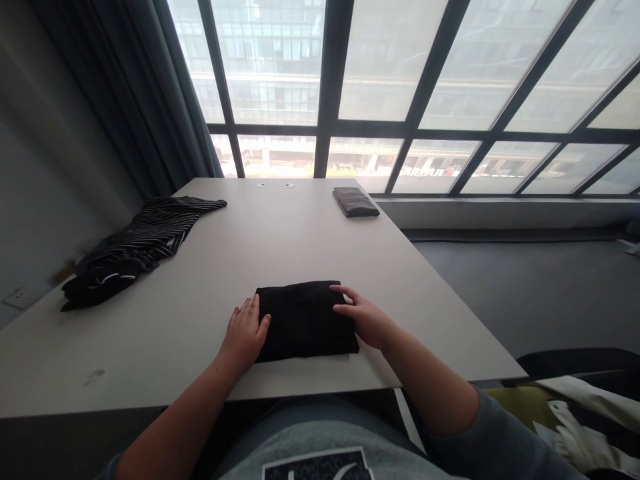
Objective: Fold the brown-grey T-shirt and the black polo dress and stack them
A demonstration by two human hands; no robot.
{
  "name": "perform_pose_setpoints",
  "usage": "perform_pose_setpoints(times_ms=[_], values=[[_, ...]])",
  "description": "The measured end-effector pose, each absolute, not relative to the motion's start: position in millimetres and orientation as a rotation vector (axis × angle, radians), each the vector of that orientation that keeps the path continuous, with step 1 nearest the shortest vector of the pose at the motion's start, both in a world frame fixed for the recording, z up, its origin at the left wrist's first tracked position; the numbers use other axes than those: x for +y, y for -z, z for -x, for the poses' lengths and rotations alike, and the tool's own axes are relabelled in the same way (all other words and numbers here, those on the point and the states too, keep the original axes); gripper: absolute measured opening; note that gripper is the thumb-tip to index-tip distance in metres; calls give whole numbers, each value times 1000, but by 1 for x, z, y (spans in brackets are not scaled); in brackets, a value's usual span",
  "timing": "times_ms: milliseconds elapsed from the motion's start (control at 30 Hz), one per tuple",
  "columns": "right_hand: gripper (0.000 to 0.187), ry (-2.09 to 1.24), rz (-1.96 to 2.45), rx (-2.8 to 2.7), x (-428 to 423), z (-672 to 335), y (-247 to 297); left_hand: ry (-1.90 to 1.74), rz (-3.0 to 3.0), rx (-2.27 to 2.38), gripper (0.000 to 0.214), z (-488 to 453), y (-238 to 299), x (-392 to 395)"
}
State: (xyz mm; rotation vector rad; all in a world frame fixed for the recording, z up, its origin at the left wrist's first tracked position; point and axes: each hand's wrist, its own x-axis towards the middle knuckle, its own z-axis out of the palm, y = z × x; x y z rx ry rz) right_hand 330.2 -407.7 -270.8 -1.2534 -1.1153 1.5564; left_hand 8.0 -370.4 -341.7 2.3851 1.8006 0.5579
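Observation:
A black folded garment point(303, 321) lies flat near the front edge of the white table, shaped into a rough rectangle. My left hand point(246, 337) rests along its left side, fingers stretched out and the thumb lying on the cloth. At the opposite side, my right hand point(363, 317) touches the upper right part with fingers spread; some fingertips lie on the fabric. Neither hand grips the cloth. What kind of garment it is cannot be made out.
The white table point(200, 267) reaches toward the windows. A striped black garment point(155, 230) lies loosely along its left edge, with dark cloth point(97, 283) bunched at the near end. A folded grey garment point(355, 202) sits at the far right corner. White cloth point(583, 440) lies at lower right.

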Motion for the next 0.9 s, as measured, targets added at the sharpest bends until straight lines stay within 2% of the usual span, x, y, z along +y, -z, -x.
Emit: perform_pose_setpoints(times_ms=[167, 367, 600, 767, 900], values=[[79, -1621, 1442, -1347, -404, -334, 257, -547, -2387, 1810, 66, -8, 343, -373], [68, -1393, 1324, -1805, -357, -348, 237, -441, -2407, 1769, 67, 13, 341, -377], [62, -1082, 1136, -2428, -261, -362, 178, -279, -2534, 1849, 65, 47, 333, -366], [61, -1100, 953, -2543, -199, -349, 133, -299, -2552, 1894, 65, 49, 337, -364], [51, -1048, 839, -2393, -136, -360, 96, -375, -2618, 1873, 63, 54, 345, -364]])
